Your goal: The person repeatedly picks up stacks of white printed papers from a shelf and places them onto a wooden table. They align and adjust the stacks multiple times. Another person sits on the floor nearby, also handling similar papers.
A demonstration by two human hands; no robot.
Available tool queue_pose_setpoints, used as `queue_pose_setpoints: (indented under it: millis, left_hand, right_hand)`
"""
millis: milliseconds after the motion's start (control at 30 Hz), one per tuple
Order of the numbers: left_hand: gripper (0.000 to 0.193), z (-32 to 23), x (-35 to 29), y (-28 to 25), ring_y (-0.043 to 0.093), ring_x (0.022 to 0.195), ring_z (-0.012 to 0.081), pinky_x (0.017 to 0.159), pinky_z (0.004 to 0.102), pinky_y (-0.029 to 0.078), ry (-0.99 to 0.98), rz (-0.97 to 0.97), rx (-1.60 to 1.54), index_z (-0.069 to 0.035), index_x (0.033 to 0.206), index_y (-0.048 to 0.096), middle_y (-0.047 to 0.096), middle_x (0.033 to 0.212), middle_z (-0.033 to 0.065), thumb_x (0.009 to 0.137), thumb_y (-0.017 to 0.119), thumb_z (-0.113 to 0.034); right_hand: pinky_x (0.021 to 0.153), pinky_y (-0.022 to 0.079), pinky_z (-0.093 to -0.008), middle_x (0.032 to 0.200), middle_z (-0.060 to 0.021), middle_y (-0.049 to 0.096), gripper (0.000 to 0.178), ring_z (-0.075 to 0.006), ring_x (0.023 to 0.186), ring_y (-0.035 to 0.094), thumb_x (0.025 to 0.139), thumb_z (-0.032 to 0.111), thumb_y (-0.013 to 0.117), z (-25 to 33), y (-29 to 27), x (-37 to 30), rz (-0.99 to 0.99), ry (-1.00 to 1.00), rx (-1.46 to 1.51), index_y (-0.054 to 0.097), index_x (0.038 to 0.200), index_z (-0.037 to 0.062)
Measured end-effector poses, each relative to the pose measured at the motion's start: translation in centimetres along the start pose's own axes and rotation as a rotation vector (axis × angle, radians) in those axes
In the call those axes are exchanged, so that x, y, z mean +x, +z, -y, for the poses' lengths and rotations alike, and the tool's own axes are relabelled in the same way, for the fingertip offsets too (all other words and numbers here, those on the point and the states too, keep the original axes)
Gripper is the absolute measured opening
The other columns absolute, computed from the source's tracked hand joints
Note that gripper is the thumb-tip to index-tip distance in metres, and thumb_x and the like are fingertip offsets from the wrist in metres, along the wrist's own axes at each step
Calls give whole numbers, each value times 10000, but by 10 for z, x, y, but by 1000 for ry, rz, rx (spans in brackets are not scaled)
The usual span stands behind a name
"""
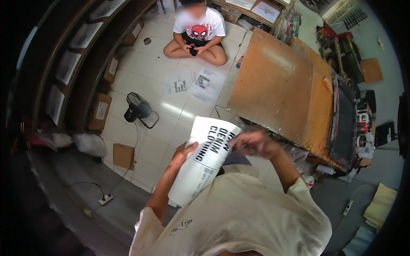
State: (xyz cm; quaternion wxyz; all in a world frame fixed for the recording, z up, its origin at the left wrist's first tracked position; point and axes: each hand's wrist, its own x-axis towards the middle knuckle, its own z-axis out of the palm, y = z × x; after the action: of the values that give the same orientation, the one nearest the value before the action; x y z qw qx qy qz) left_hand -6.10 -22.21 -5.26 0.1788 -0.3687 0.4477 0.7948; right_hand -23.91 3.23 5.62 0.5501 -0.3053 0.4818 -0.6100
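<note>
A white, glossy printed bag or sheet [205, 149] with bold black lettering is held up in front of my body, bent in a curve; I cannot tell which of the two it is. My left hand [183, 152] grips its left edge, with the thumb on the printed face. At the opposite edge is my right hand [257, 144], fingers bent and smeared by motion, so its grip does not show. On the floor ahead lie similar printed pieces, a smaller one [178, 84] and a larger one [207, 85].
A person [198, 32] sits cross-legged beyond the floor pieces, holding something small and black. At left are a black fan [139, 110], a cardboard box [123, 156] and loaded shelves [81, 64]. A large wooden-topped table [273, 81] stands at right. A power strip [105, 199] lies lower left.
</note>
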Motion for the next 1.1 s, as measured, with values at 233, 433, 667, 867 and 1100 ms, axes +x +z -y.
queue_pose_setpoints:
  millis: [233, 433, 667, 867, 1100]
  left_hand:
    - [538, 26, -1, -14, 683, 1018, 334, 897, 456, 564, 129, 272, -705, 0, 1351, 521, 663, 1195, 189, 1009, 482, -414]
    - [521, 80, 9, -7, 674, 1021, 312, 874, 446, 567, 396, 145, -910, 2, 1345, 521, 655, 1193, 182, 1017, 475, -401]
    - [519, 118, -30, 17, 667, 1036, 313, 881, 433, 563, 451, 57, -892, 5, 1337, 524, 651, 1188, 190, 1012, 478, -397]
    - [517, 132, -81, 50, 661, 1048, 313, 886, 422, 560, 603, -72, -818, 7, 1330, 527, 648, 1183, 196, 1008, 482, -394]
    - [514, 83, -42, 119, 654, 1062, 314, 892, 410, 557, 734, -376, -717, 10, 1321, 530, 644, 1178, 204, 1002, 485, -390]
  right_hand:
    - [716, 501, -382, 915, -120, 634, 558, -297, 868, 621, 795, 270, 811, -26, 127, 28, -169, 16, -959, 592, 1229, -4]
    - [931, 410, -466, 959, -110, 631, 270, -309, 991, 585, 812, 138, 710, -58, 96, 43, -278, -246, -987, 607, 1041, 38]
    - [696, 474, -417, 793, -110, 627, 204, -310, 717, 601, 794, 107, 670, 6, 89, 46, -126, -457, -1015, 652, 988, 49]
    - [723, 503, -399, 769, -146, 637, 335, -314, 722, 624, 998, 316, 451, -62, 24, 13, -42, -110, -543, 591, 892, 31]
    - [896, 497, -370, 1140, -94, 643, 692, -216, 1027, 617, 975, 566, 496, -57, 26, -50, -237, 128, -113, 400, 1440, 61]
